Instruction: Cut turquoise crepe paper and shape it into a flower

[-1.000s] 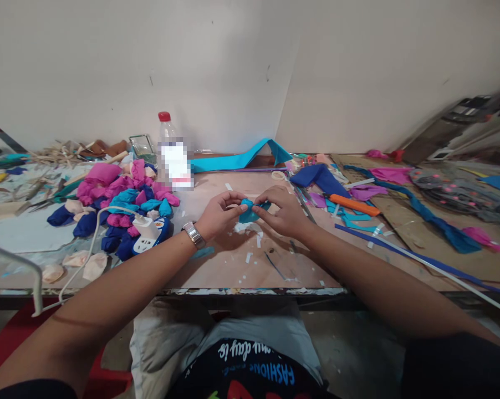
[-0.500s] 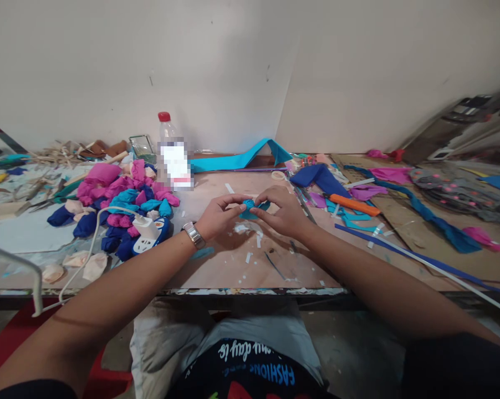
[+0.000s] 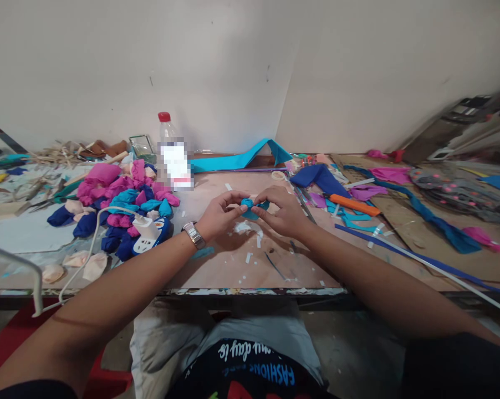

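A small piece of turquoise fabric [image 3: 247,213] is held between both hands above the middle of the table. My left hand [image 3: 224,215], with a metal watch at its wrist, pinches the left side of the piece between thumb and fingers. The right side, where a darker strip shows, is gripped by the thumb and fingers of my right hand [image 3: 280,211]. White scraps [image 3: 242,227] lie on the table just below the fabric.
Left are bunched pink, blue and turquoise fabric pieces [image 3: 102,174], a power strip [image 3: 147,244] and a white cord. A red-capped bottle [image 3: 164,117] stands behind. An orange cutter [image 3: 353,205] and fabric strips lie right.
The turquoise fabric has turned slightly between my fingers, and the fingers of my left hand have shifted up a little. Everything else looks the same.
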`<act>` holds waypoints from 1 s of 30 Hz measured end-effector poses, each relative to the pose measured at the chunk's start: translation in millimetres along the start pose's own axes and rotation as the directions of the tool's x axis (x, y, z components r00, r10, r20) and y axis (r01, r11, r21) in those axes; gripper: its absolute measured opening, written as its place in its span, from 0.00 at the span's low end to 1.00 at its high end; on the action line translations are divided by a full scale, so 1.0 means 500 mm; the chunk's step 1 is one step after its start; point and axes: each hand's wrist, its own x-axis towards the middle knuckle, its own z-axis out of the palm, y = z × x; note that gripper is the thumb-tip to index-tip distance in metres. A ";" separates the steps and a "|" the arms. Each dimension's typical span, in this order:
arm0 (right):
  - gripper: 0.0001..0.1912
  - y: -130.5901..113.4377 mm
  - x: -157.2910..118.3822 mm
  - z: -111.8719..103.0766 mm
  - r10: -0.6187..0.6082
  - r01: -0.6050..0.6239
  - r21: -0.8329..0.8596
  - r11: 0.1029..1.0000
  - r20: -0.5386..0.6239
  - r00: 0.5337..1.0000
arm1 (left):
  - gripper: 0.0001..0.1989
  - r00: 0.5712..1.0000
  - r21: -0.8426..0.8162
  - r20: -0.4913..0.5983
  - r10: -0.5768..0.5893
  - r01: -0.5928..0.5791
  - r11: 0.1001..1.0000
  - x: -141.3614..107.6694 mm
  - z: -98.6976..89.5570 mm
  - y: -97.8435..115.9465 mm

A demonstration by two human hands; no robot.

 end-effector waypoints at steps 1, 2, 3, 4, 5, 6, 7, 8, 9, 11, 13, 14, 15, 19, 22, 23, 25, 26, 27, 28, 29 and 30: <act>0.13 0.000 0.000 0.000 -0.002 0.002 0.000 1.000 -0.002 1.000 | 0.23 1.000 -0.008 -0.007 0.000 0.000 1.000 0.000 0.000 0.000; 0.13 0.000 0.000 0.000 -0.002 0.002 0.000 1.000 -0.003 1.000 | 0.23 1.000 -0.014 -0.008 -0.002 0.002 1.000 0.000 0.000 0.001; 0.13 0.000 0.001 0.000 0.000 0.000 0.000 1.000 -0.003 1.000 | 0.23 1.000 -0.019 -0.006 -0.005 0.005 1.000 0.000 0.000 0.002; 0.13 0.000 0.001 0.000 0.003 -0.003 0.001 1.000 -0.002 1.000 | 0.22 1.000 -0.023 -0.001 -0.007 0.007 1.000 0.000 0.000 0.003; 0.13 0.000 0.001 0.000 0.009 -0.009 0.001 1.000 0.001 1.000 | 0.22 1.000 -0.025 0.004 -0.010 0.010 1.000 0.000 0.000 0.004; 0.13 0.000 0.002 0.000 0.014 -0.014 0.001 1.000 0.003 1.000 | 0.22 1.000 -0.027 0.008 -0.012 0.012 1.000 -0.001 0.001 0.005; 0.13 -0.001 0.002 0.000 0.019 -0.019 0.002 1.000 0.005 1.000 | 0.22 1.000 -0.029 0.009 -0.012 0.012 1.000 -0.001 0.001 0.005; 0.14 -0.001 0.003 0.000 0.023 -0.024 0.002 1.000 0.005 1.000 | 0.22 1.000 -0.028 0.009 -0.011 0.011 1.000 -0.002 0.001 0.006; 0.14 -0.001 0.003 0.000 0.029 -0.029 0.003 1.000 0.006 1.000 | 0.22 1.000 -0.026 0.008 -0.010 0.010 1.000 -0.002 0.001 0.006; 0.15 -0.002 0.003 0.000 0.037 -0.037 0.001 0.999 0.008 0.999 | 0.22 1.000 -0.021 0.007 -0.017 0.017 1.000 -0.003 0.002 0.005; 0.16 -0.001 0.002 0.001 0.039 -0.039 -0.004 0.999 0.013 0.999 | 0.23 0.999 -0.016 0.005 -0.032 0.032 0.999 -0.003 0.002 0.003; 0.16 0.000 0.002 0.001 0.037 -0.037 -0.006 0.999 0.013 0.999 | 0.23 0.999 -0.017 0.003 -0.038 0.038 0.999 -0.003 0.003 0.002; 0.15 0.000 0.002 0.001 0.033 -0.033 -0.007 0.999 0.012 0.999 | 0.23 0.999 -0.021 0.002 -0.039 0.039 0.999 -0.002 0.003 0.002; 0.13 0.000 0.001 0.001 0.017 -0.017 -0.001 1.000 -0.007 1.000 | 0.22 1.000 -0.039 -0.005 -0.011 0.010 0.999 -0.001 0.004 0.005; 0.11 -0.003 0.002 -0.001 0.014 -0.014 0.003 1.000 -0.015 1.000 | 0.21 1.000 -0.006 -0.030 0.006 -0.006 1.000 0.000 0.005 0.011; 0.11 -0.004 0.003 -0.002 0.014 -0.014 0.004 1.000 -0.013 1.000 | 0.21 0.999 0.006 -0.035 0.008 -0.008 1.000 -0.001 0.005 0.014; 0.11 -0.006 0.003 -0.002 0.020 -0.020 0.003 1.000 -0.008 1.000 | 0.21 0.999 0.023 -0.035 0.006 -0.006 1.000 -0.002 0.005 0.017; 0.11 -0.006 0.004 -0.002 0.022 -0.022 0.004 1.000 -0.007 1.000 | 0.21 0.999 0.029 -0.031 0.004 -0.003 1.000 -0.002 0.005 0.019; 0.11 -0.006 0.004 -0.002 0.025 -0.025 0.005 1.000 -0.008 1.000 | 0.21 1.000 0.033 -0.025 0.000 0.001 0.999 -0.003 0.004 0.019; 0.11 -0.006 0.004 -0.002 0.027 -0.027 0.008 1.000 -0.008 1.000 | 0.21 1.000 0.035 -0.017 -0.004 0.004 0.999 -0.003 0.004 0.019; 0.11 -0.005 0.004 -0.001 0.028 -0.028 0.011 1.000 -0.007 1.000 | 0.21 1.000 0.034 -0.010 -0.006 0.007 0.999 -0.003 0.004 0.017; 0.11 -0.005 0.004 -0.001 0.028 -0.028 0.013 1.000 -0.004 1.000 | 0.22 1.000 0.027 -0.002 -0.009 0.009 1.000 -0.003 0.004 0.015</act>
